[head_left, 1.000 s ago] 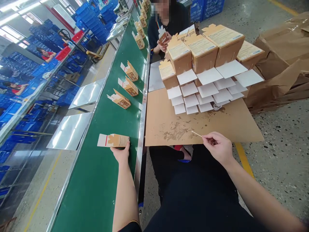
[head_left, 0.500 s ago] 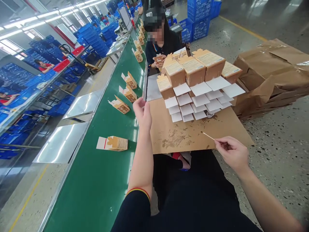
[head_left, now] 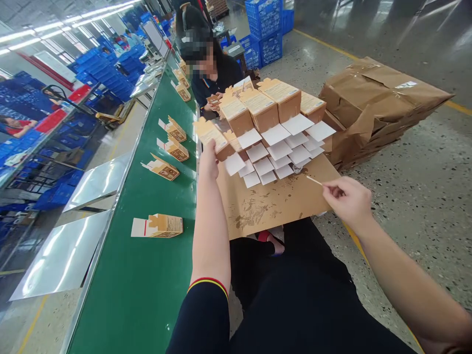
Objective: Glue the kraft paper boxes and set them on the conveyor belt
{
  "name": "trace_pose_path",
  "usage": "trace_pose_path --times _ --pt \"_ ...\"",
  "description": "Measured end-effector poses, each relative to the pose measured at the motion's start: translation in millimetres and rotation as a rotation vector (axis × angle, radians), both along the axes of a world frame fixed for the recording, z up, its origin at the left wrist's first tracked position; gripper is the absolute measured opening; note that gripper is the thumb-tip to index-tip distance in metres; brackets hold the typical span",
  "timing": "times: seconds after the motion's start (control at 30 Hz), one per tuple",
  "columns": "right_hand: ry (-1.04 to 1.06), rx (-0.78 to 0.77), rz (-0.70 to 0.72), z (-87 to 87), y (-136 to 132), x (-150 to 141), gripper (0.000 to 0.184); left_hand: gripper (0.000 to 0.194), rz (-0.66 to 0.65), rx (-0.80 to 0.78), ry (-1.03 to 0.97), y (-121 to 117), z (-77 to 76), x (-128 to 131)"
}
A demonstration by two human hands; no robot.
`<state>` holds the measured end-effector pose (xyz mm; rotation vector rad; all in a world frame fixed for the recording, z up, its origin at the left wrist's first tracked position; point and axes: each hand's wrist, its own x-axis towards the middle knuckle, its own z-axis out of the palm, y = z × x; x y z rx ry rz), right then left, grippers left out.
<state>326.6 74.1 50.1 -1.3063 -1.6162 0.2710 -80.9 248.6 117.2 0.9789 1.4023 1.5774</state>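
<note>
My left hand (head_left: 208, 160) reaches forward and grips a small brown carton (head_left: 211, 137) at the near left of a stack of brown cartons (head_left: 265, 110) whose white flaps hang open. The stack sits on a stained cardboard sheet (head_left: 273, 201). To the right, my right hand (head_left: 346, 196) pinches a thin wooden stick (head_left: 314, 180) whose tip points at the flaps. A folded carton (head_left: 158, 226) lies on the green conveyor belt (head_left: 147, 275) near me.
Three more cartons (head_left: 166, 157) lie further up the belt. A co-worker (head_left: 210, 69) sits beyond the stack handling a carton. Brown paper-wrapped bundles (head_left: 368, 108) lie on the floor at right. Blue crates (head_left: 263, 29) stand behind. Metal side plates (head_left: 70, 255) flank the belt's left.
My left hand let go of the carton on the belt, rose and moved right to the stack, and now grips a carton there. My right hand kept the stick.
</note>
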Motion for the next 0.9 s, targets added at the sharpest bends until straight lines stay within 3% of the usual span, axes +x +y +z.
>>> trace_pose_path --times 0.13,0.23,0.37,0.5,0.63,0.73,0.8,0.9 --pt "-0.231 -0.028 0.087 2.2 65.8 8.3 0.023 0.056 -0.045 0.042 -0.206 -77.0 0.0 -8.9" --pt "-0.338 -0.078 0.23 -5.1 104.2 5.4 0.037 0.068 -0.077 0.026 -0.254 -141.2 -17.1 -2.5" --pt "-0.338 -0.127 0.323 -19.1 126.6 -4.6 0.053 0.077 -0.034 -0.128 -0.257 -204.6 -54.4 6.2" --pt "-0.318 -0.144 0.349 -22.6 130.7 -10.0 0.056 0.086 -0.031 -0.231 -0.24 -232.8 -79.5 10.1" --pt "-0.326 -0.132 0.309 -8.1 119.5 -2.6 0.051 0.086 0.011 -0.248 -0.229 -238.0 -86.9 14.2" --pt "-0.282 -0.11 0.264 3.9 86.2 -3.7 0.034 0.083 0.045 -0.231 -0.207 -236.0 -89.5 15.1" --pt "-0.184 -0.102 0.269 4.3 51.8 -19.5 0.021 0.084 0.059 -0.225 -0.184 -234.2 -91.9 15.4" --pt "-0.1 -0.132 0.359 -12.0 -2.0 -66.6 0.017 0.085 0.079 -0.224 -0.15 -232.6 -95.8 17.0"
